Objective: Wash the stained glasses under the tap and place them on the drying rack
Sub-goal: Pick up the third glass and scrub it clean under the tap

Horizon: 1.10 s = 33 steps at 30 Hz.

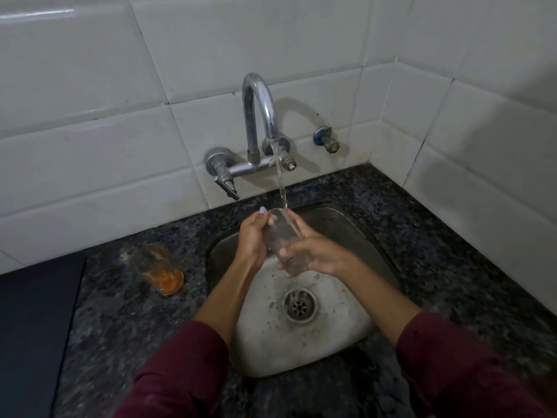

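Tilting its mouth up toward the tap (pixel 260 116) stream over the sink (pixel 337 351), the clear glass (pixel 281 236) sits in both closed grips, right hand (pixel 313 254) wrapping its base, left hand (pixel 251 239) its side, while the orange-stained glass (pixel 158 268) waits on the bench (pixel 120 327) toward the left edge, nearer the left hand.

Head-worn view, close above the sink (pixel 355 333), facing down toward tiled wall (pixel 120 116).

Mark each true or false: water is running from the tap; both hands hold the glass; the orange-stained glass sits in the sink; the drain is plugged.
1. Water runs from the tap. True.
2. The left hand and right hand both hold the clear glass. True.
3. The orange-stained glass sits in the sink. False: it stands on the countertop, left of the sink.
4. The drain is plugged. False: its strainer is open.
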Tool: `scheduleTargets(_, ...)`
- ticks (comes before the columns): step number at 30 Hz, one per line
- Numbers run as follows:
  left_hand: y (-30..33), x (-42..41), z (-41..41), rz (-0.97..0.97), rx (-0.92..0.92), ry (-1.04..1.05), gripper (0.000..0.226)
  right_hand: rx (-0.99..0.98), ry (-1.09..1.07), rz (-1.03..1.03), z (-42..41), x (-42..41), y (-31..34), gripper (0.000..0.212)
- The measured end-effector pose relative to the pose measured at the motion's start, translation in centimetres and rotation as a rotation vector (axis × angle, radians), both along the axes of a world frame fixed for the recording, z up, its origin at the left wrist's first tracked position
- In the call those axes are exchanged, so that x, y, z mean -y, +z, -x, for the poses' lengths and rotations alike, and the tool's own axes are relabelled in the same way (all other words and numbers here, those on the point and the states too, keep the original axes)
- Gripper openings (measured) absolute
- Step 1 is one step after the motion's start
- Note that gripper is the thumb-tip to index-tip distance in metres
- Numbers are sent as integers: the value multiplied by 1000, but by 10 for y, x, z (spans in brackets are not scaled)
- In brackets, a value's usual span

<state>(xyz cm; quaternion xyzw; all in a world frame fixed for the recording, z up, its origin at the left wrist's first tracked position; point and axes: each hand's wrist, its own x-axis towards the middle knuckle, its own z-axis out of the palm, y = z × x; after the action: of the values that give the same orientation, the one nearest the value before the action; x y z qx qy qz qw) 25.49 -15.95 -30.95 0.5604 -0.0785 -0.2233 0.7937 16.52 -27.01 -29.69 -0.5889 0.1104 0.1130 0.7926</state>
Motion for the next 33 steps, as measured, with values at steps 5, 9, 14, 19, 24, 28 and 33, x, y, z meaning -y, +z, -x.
scheduleTargets(5, -8, 0, -1, 130, -152, 72, 38, -167, -32, -487, 0, 0, 1, 44)
scheduleTargets(9, -1, 3, -7, -57, -137, 80, 29, -235, -182, -673, -11, -6, -12, 47)
scheduleTargets(14, 8, -11, -9, -220, -125, -4, 27, -202, -233, -843, -18, -15, -27, 52)
scheduleTargets(19, 4, -28, -17, -392, -149, 49, 17, -58, -59, -570, -4, -12, -47, 58)
scheduleTargets(24, 18, -32, -29, -476, -9, 188, 41, 21, -63, -350, 7, -10, -51, 66)
scheduleTargets(28, 37, -26, -40, -581, 192, 239, 54, 138, -173, -299, 8, -7, -44, 71)
scheduleTargets(33, 53, -17, -55, -805, 384, 337, 30, 217, -140, 5, 9, 0, -30, 86)
